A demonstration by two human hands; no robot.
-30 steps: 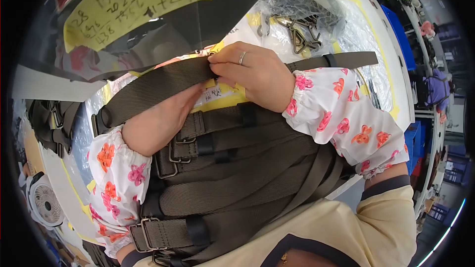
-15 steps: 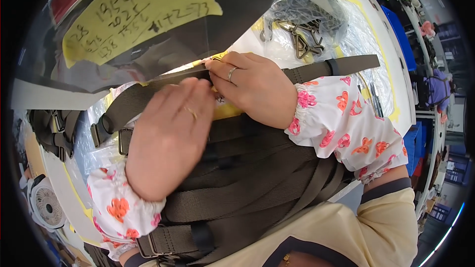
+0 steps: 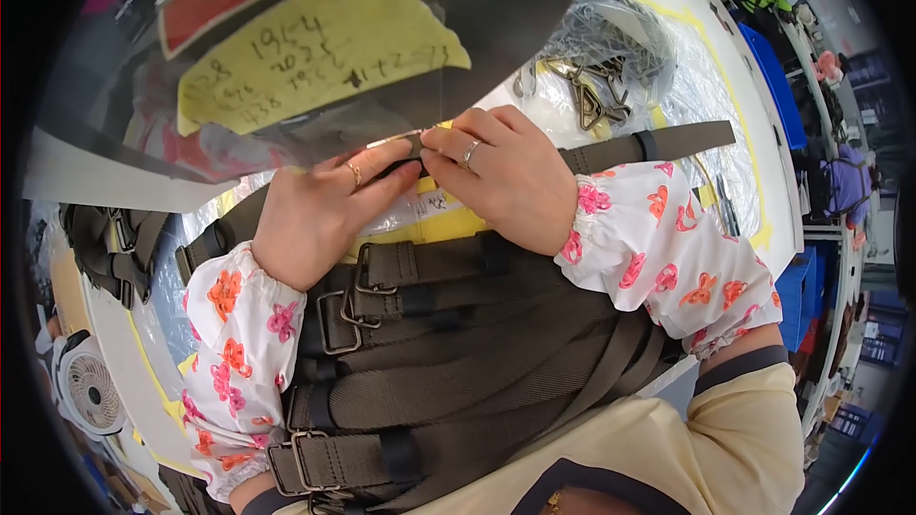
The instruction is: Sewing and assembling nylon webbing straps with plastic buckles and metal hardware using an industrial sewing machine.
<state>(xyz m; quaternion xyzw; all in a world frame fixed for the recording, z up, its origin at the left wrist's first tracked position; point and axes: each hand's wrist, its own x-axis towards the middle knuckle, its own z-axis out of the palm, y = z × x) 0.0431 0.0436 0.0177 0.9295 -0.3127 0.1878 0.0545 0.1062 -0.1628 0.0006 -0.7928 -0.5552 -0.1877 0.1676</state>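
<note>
An olive-brown webbing strap runs crosswise at the far side of the pile, its loose end pointing right. My left hand, a ring on one finger, pinches this strap at its middle. Close beside it, my right hand, also ringed, has its fingertips closed on the same strap. The fingertips of both hands nearly meet, partly covering the strap between them. Below the hands, several more straps lie in a layered pile, with metal buckles at their left ends. A yellow sheet shows just under my fingers.
A dark panel with a yellow paper note looms close above my hands at upper left. Clear plastic holding metal hooks lies at the back right. More buckled straps hang at left, near a white fan. Blue bins stand at right.
My left hand has moved off the pile and back to the strap, now pinching it beside my right hand. Buckles it covered are visible. The dark panel appears shifted slightly right.
</note>
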